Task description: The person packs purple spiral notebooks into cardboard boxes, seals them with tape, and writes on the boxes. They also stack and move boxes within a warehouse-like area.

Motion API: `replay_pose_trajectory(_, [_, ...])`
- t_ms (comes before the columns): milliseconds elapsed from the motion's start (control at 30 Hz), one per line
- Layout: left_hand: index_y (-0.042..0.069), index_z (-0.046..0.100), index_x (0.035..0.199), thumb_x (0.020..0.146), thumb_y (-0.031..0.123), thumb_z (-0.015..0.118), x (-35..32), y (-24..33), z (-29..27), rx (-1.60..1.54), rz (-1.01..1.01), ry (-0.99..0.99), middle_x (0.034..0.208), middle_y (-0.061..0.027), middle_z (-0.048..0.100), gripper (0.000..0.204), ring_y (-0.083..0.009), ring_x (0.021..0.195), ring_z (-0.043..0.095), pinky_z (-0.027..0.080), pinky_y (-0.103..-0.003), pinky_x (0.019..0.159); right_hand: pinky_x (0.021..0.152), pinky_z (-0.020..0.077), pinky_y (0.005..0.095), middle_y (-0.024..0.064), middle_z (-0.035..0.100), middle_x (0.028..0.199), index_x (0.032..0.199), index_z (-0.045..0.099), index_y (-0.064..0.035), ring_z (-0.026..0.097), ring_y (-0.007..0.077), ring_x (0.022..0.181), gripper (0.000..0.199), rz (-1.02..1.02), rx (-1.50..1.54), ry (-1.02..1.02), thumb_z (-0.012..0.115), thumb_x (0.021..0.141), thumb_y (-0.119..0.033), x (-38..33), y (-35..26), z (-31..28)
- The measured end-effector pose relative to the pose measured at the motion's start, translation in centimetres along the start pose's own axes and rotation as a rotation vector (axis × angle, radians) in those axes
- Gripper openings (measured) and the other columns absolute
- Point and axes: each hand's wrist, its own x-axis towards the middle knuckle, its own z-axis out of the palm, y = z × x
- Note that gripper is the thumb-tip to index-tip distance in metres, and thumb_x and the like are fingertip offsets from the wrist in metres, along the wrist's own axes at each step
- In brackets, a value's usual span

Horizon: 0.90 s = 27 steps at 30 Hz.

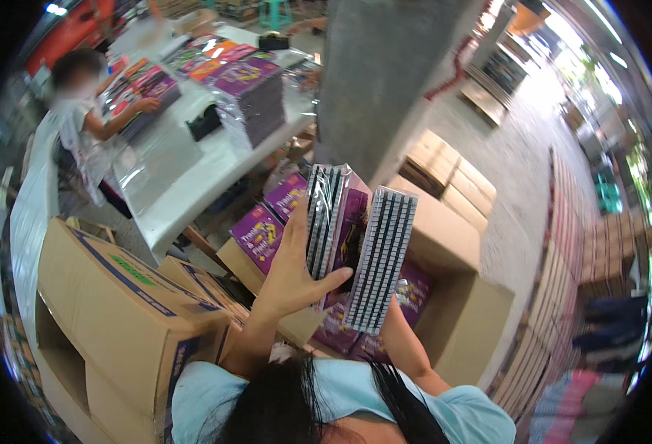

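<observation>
Nearest the camera, the left hand [292, 274] is raised with its fingers spread and its thumb hooked across the front of a purple-wrapped pack of spiral notebooks [335, 222], gripping it upright with the black wire bindings facing up; just to its right a second pack of notebooks [381, 259] stands tilted against the first, touching it; the right hand is hidden behind this pack, only its forearm [407, 348] showing beneath, so I cannot tell how far it is closed, though it seems to carry the pack from below or behind.

The step in hand looks like lifting or sorting packs held above the open cardboard carton [466, 325] directly under and beyond the hands, where more purple packs [415, 292] lie; the next move likely calls for keeping both packs squared so they do not slip apart, and a free slot in the carton.

Left of the left hand sit further brown boxes [118, 311]; beyond it more purple notebook packs [259, 233] lie below a white table [185, 192]; farther off, a co-worker's hand [144, 105] rests on bright packs on that table, beside a tall wrapped stack [255, 100]; a grey pillar [385, 74] rises beyond the hands.
</observation>
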Motion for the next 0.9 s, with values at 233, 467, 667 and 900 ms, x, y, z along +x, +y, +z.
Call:
replay_pose_trajectory(233, [-0.005, 0.017, 0.144, 0.069, 0.012, 0.074, -10.0, -3.8, 4.1, -0.85, -0.413, 0.021, 0.131, -0.0225, 0.045, 0.097, -0.0241, 0.114, 0.052, 0.041, -0.033, 0.098, 0.082, 0.0536, 0.0399, 0.0122, 0.062, 0.112, 0.123, 0.049, -0.0011, 0.064, 0.0248, 0.092, 0.052, -0.402, -0.206, 0.665, 0.061, 0.084, -0.032, -17.9, -1.6, -2.1])
replay_pose_trajectory(467, [-0.007, 0.02, 0.143, 0.068, 0.005, 0.067, -17.9, -1.5, -1.2, -0.801, -0.588, 0.272, 0.121, -0.0205, 0.052, 0.09, -0.0225, 0.105, 0.056, 0.046, -0.032, 0.092, 0.077, 0.0542, 0.0336, 0.012, 0.06, 0.107, 0.122, 0.046, -0.0011, 0.063, 0.0212, 0.091, 0.046, -0.383, -0.533, 0.817, 0.063, 0.083, -0.017, -16.0, -1.9, -8.0])
replay_pose_trajectory(667, [-0.003, 0.02, 0.144, 0.067, 0.006, 0.069, -17.0, -2.5, 0.1, -0.807, -0.476, 0.149, 0.124, -0.0202, 0.05, 0.092, -0.0236, 0.107, 0.056, 0.046, -0.034, 0.092, 0.101, 0.0346, 0.0499, 0.0328, 0.038, 0.131, 0.147, 0.016, -0.0143, 0.039, 0.044, 0.123, 0.098, 0.19, -1.675, 1.34, 0.069, 0.074, -0.051, -10.5, 1.8, -22.6])
replay_pose_trajectory(900, [0.001, 0.015, 0.143, 0.068, 0.009, 0.073, -16.1, -4.5, 5.6, -0.874, -0.495, -0.055, 0.131, -0.0218, 0.04, 0.096, -0.0291, 0.116, 0.049, 0.042, -0.038, 0.097, 0.1, 0.038, 0.0404, 0.021, 0.022, 0.147, 0.149, 0.007, -0.0267, 0.039, 0.0318, 0.126, 0.09, -0.147, -1.114, 0.698, 0.066, 0.081, -0.034, -10.8, 1.7, -3.3])
